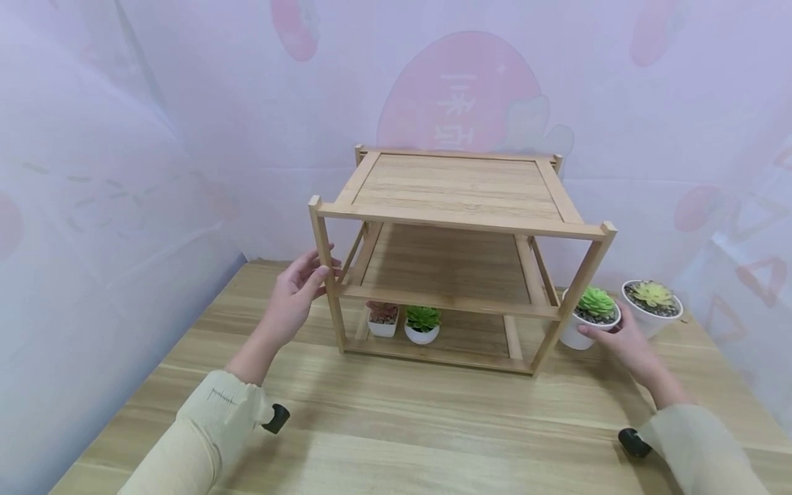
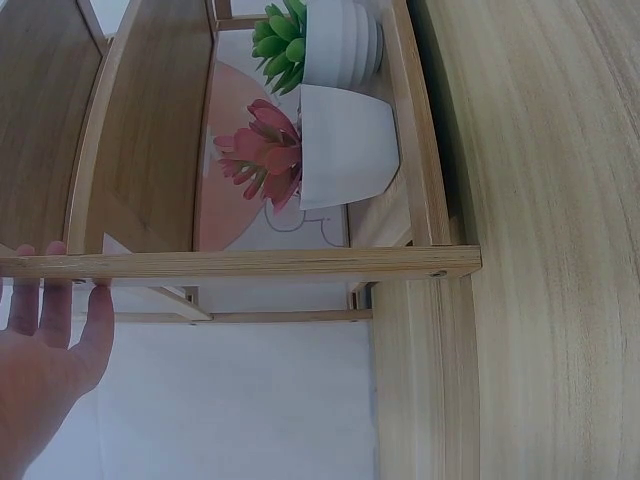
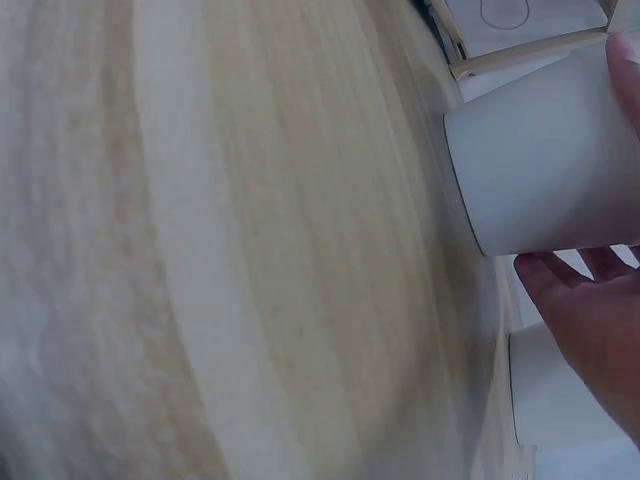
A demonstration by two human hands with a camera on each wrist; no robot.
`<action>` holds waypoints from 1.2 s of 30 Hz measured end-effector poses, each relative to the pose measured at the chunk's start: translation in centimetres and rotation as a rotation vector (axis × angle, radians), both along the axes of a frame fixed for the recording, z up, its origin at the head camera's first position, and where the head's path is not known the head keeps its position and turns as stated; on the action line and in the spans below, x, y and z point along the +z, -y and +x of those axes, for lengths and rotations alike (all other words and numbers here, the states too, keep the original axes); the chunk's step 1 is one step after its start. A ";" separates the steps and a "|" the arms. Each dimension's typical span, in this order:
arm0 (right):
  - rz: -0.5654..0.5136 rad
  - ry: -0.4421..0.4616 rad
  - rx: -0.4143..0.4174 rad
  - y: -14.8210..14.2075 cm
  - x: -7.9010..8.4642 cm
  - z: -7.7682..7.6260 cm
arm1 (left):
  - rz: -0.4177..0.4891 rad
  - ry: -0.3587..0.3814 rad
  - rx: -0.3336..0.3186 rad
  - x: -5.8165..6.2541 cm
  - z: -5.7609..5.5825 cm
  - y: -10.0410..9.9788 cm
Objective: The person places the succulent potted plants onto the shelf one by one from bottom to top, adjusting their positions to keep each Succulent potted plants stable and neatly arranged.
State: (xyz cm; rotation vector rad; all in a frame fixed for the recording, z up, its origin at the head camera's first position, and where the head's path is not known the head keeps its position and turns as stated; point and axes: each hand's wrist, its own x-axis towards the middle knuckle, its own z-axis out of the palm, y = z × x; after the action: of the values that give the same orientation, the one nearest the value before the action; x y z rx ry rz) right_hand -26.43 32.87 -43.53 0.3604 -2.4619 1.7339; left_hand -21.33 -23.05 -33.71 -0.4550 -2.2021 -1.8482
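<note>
A three-tier wooden shelf rack [image 1: 464,185] stands on the table. My left hand [image 1: 298,292] holds its left front post [image 1: 328,302], thumb at the front and fingers reaching behind. At the right, my right hand [image 1: 628,344] grips a white pot with a bright green succulent [image 1: 596,302], beside the right front post. In the right wrist view, thumb and fingers lie on opposite sides of this pot [image 3: 550,160]. Two smaller potted succulents, one reddish [image 2: 350,145] and one green [image 2: 340,45], sit on the bottom shelf toward the left.
Another white pot with a yellowish succulent [image 1: 652,299] stands just right of my right hand. A pale patterned cloth [image 1: 278,124] hangs behind and beside the wooden table [image 1: 433,426]. Dark wrist devices [image 1: 276,418] show at both sleeves.
</note>
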 end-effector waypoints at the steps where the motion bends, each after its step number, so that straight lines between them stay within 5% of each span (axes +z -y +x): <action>1: 0.035 0.007 -0.013 0.0 0.0 -0.1 | -0.002 -0.001 0.002 0.0 0.0 0.0; 7: 0.096 0.065 -0.036 0.1 -0.2 -0.7 | -0.013 -0.001 0.009 0.1 0.0 0.0; 24: 0.074 0.013 -0.028 0.1 -0.4 -1.0 | -0.018 -0.005 -0.002 0.0 -0.1 0.1; 36: 0.140 -0.015 -0.096 0.6 -0.5 -0.9 | -0.026 -0.008 0.013 -0.1 -0.1 0.0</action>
State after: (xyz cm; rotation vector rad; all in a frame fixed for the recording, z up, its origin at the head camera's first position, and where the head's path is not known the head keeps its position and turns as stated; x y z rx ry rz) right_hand -27.34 32.28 -44.01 0.2617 -2.5522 1.5213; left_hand -21.42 -23.06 -33.80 -0.4505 -2.2211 -1.8105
